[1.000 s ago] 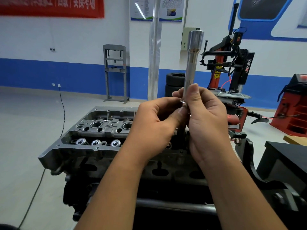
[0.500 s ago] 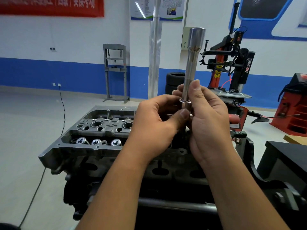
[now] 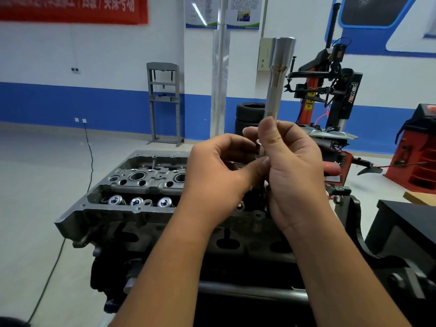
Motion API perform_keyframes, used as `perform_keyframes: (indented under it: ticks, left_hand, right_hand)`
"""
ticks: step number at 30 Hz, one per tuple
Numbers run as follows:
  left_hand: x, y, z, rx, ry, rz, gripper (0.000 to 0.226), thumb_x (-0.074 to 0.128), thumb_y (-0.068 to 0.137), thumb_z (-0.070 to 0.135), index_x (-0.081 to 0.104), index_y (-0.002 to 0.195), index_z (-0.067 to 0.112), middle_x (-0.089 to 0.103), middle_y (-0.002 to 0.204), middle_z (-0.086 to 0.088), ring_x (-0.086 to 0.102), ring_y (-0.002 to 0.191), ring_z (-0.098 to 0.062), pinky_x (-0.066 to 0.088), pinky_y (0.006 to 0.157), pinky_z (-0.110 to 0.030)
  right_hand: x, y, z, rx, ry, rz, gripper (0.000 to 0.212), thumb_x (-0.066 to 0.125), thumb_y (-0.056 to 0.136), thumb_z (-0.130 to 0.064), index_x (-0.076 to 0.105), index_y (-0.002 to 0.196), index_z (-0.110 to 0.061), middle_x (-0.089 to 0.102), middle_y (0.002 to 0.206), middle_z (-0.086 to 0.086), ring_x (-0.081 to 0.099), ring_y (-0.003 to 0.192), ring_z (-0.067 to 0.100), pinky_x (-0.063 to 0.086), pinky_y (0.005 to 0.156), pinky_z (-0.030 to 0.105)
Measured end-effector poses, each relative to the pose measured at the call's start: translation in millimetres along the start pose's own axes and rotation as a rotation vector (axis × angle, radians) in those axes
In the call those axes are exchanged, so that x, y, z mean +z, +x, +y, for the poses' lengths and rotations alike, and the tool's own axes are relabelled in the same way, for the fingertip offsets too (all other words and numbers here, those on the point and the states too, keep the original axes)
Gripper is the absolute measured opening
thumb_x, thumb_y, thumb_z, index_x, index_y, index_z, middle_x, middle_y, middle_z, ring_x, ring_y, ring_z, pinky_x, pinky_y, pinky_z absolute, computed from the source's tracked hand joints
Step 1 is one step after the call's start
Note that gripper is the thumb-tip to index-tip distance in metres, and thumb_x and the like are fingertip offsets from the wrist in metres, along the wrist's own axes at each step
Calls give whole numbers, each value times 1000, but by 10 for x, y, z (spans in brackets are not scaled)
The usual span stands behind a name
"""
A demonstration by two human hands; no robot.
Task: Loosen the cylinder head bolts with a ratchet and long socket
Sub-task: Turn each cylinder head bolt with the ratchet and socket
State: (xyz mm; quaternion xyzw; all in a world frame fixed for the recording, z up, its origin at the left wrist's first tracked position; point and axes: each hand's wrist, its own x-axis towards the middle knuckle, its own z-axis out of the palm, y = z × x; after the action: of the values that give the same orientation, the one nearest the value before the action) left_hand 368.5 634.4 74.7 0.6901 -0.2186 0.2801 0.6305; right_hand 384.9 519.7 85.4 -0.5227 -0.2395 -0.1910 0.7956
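Steel long socket (image 3: 278, 76) has risen slightly, upright above the cylinder head (image 3: 132, 185); right hand (image 3: 292, 171) fingers pinch its base. Left hand (image 3: 219, 178) fingers curl around something hidden, probably the ratchet: tool assembly continues, bolts untouched.

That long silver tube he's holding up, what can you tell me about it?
The long socket is a polished, steel-looking tube, wider at its open top end, narrowing to a slim shaft. It stands nearly upright above the cylinder head. The right hand grips its lower part, and the left hand pinches at its base, which is hidden.
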Motion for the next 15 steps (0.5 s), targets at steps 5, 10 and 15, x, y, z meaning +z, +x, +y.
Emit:
perform_keyframes:
  ticks: [5, 10, 15]
  left_hand:
    - [-2, -16, 33, -5, -111, -153, 28, 69, 98, 4, 74, 111, 29, 80, 106, 10, 75, 104, -5, 59, 86, -18]
    - [12, -4, 19, 6, -23, -20, 22, 86, 81, 21, 76, 100, 21, 80, 93, 7, 77, 88, -8, 62, 76, -23]
    - [5, -21, 33, -7, -123, -149, 26, 73, 95, 9, 74, 111, 29, 80, 106, 8, 76, 103, -6, 59, 85, -19]
  right_hand:
    - [-2, 12, 6, 16, -2, 10, 40, 59, 90, -50, 76, 84, -15, 74, 92, 11, 71, 92, 31, 62, 82, 48]
    - [0, -6, 0, 16, 32, 2, 46, 76, 77, -48, 68, 96, -7, 74, 98, 15, 70, 102, 48, 58, 88, 66]
    - [0, 5, 3, 11, 27, 10, 37, 61, 92, -49, 75, 81, -16, 74, 91, 10, 72, 89, 33, 63, 81, 53]
